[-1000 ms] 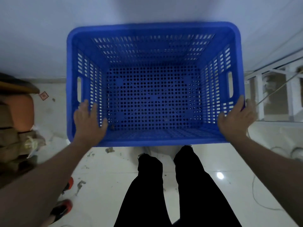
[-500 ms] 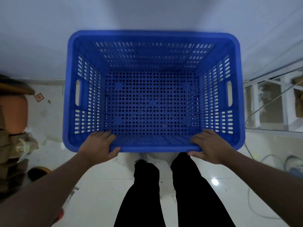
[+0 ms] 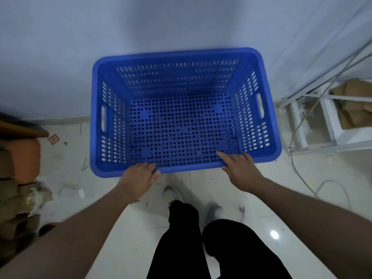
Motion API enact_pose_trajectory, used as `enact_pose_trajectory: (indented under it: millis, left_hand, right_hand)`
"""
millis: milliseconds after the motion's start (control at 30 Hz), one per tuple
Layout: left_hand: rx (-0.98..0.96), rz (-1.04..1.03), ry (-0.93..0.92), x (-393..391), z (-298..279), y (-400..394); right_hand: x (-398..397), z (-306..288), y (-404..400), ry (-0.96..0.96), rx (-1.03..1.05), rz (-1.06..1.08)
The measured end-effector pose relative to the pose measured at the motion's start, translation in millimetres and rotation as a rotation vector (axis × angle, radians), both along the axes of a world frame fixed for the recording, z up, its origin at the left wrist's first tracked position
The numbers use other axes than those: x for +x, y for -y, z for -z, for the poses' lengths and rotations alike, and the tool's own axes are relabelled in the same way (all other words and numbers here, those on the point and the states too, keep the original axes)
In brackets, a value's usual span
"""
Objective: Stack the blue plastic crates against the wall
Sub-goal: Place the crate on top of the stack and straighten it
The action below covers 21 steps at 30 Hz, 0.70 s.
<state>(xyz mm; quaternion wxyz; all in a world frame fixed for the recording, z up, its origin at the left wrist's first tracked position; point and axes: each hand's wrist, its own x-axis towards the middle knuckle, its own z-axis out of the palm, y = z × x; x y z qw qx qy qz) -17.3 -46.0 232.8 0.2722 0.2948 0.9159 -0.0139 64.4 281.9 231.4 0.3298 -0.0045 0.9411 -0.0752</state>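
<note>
We set the blue crate against the wall, both hands on its near rim.

Nearest, at 6 o'clock, our dark trouser legs (image 3: 201, 244) stand on the pale tiled floor (image 3: 124, 222). Just beyond, the left hand (image 3: 138, 178) curls its fingers (image 3: 150, 166) over the near rim at 7 o'clock of the crate, holding it; the right hand (image 3: 240, 168) lies at 5 o'clock, fingers (image 3: 223, 155) spread loosely, resting more than gripping. The blue crate (image 3: 181, 125) sits at 12 o'clock, empty and upright, with a perforated base, slotted sides and a handle slot at each end, its far rim seemingly touching the wall (image 3: 161, 23). We judge placing nearly done; next we let go and fetch another crate, which must drop squarely inside these rims.
</note>
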Motion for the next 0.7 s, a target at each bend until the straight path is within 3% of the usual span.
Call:
enact_pose_trajectory:
  millis: [133,333,700]
  left_hand:
    - [-0.143,0.001,-0.049,6,-14,-6]
    - [-0.465,0.051,-0.108,14,-17,-30]
    - [-0.470,-0.011,-0.152,25,-17,-31]
  right_hand:
    - [-3,-5,10,0.019,-0.028,0.053]
    - [15,0,28,-0.027,0.129,0.153]
    - [22,2,33,-0.050,0.201,0.116]
